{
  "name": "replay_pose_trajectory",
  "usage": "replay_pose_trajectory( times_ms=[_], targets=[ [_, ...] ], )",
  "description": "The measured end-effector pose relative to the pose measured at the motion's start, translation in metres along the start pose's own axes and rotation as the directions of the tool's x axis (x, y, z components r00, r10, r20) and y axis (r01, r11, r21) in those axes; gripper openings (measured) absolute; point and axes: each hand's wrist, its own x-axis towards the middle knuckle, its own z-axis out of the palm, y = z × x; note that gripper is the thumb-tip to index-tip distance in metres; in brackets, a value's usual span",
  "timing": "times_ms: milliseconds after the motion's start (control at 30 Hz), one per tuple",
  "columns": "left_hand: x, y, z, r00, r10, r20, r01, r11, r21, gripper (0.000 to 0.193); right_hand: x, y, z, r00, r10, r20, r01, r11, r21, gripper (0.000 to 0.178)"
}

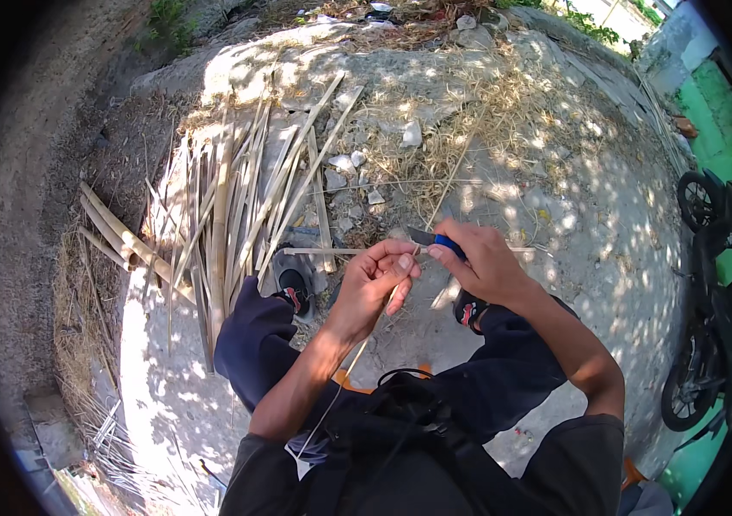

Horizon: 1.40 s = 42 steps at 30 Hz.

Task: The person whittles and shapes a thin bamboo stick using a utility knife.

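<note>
In front of my lap, my left hand (372, 288) pinches a thin pale bamboo strip (351, 367) between thumb and fingers. The strip's tail runs down past my left forearm toward my lap. My right hand (488, 265) is closed around the blue handle (450, 247) of a knife. Its short dark blade (420, 236) points left, just above the strip's upper end by my left fingertips. Whether the edge touches the strip, I cannot tell. Another narrow strip (314, 251) shows crosswise behind both hands.
Many split bamboo lengths (224, 198) lie piled at the left, with thicker bamboo poles (121, 228) beside them. Curly shavings (461, 112) and white stones (412, 133) cover the ground ahead. A black motorbike (714, 301) stands by a green wall (719, 120) at the right.
</note>
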Motion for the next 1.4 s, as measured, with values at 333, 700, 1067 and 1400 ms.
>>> replay_pose_trajectory(
  times_ms=[333,700,1067,1400],
  targets=[
    [-0.002,-0.003,-0.003,0.999,-0.053,-0.01,0.052,0.997,-0.058,0.013,0.0,0.001,0.009,0.999,-0.032,-0.01,0.032,0.999,0.002,0.026],
    [0.0,-0.007,-0.002,0.997,0.02,-0.07,-0.02,1.0,-0.002,0.013,0.002,0.009,0.013,0.994,-0.081,-0.068,0.075,0.993,-0.087,0.026],
    [-0.007,-0.016,-0.008,0.996,-0.072,-0.057,0.078,0.991,0.111,0.011,0.012,0.109,-0.048,0.802,0.461,-0.381,-0.423,0.888,0.183,0.031],
    [0.003,-0.017,-0.009,0.996,0.011,-0.088,0.005,0.984,0.179,0.014,0.024,0.06,-0.014,0.897,0.385,-0.216,-0.281,0.875,0.395,0.043]
  ],
)
